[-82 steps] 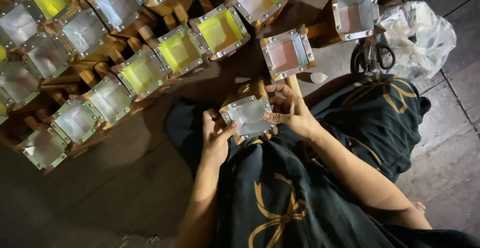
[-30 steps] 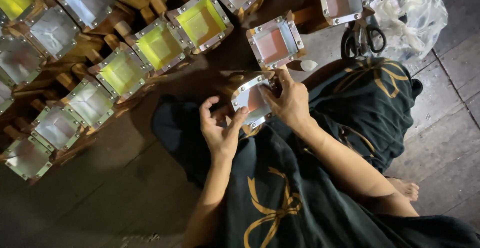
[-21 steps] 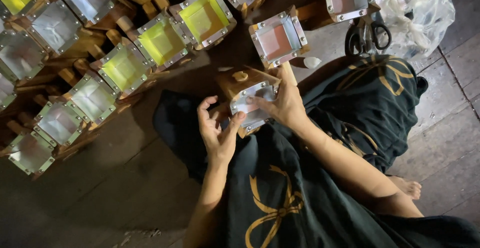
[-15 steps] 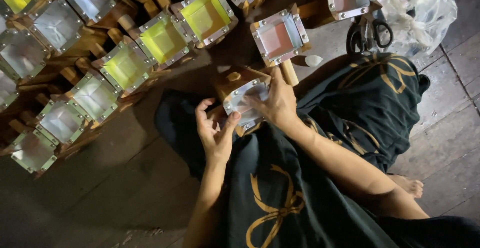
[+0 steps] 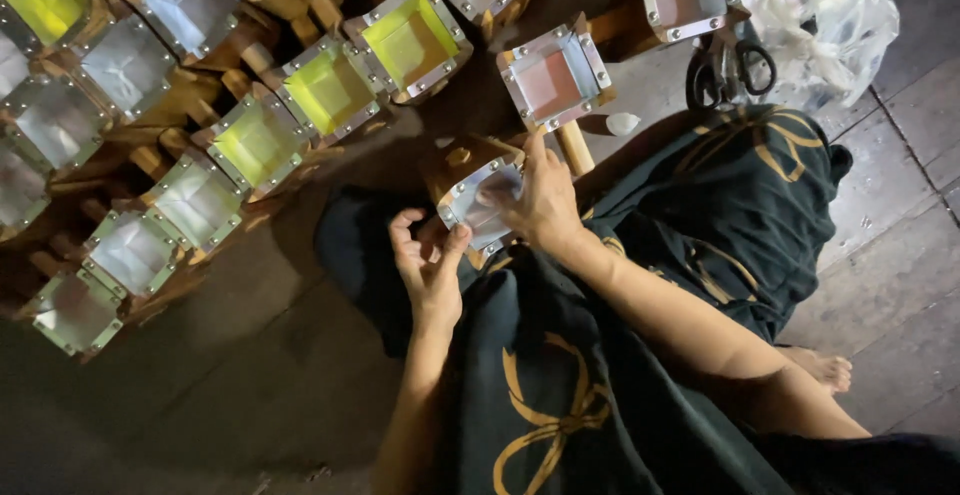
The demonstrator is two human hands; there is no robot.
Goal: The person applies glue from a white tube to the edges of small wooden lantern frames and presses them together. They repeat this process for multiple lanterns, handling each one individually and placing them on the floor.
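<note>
Wooden box point(image 5: 478, 193), metal-framed pale face, frame centre. Right hand point(image 5: 541, 202) grips its top; left hand point(image 5: 428, 263), half-curled, pinches the lower-left corner.

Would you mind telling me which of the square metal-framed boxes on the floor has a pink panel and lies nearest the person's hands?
The pink-panelled box just above the right hand; its neighbours leftward are yellow-green, and the other pink one lies farther.

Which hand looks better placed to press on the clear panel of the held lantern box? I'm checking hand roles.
The right hand, probably: its fingers already lie across the panel of the lantern box, while the left hand only steadies the box's lower edge.
</note>
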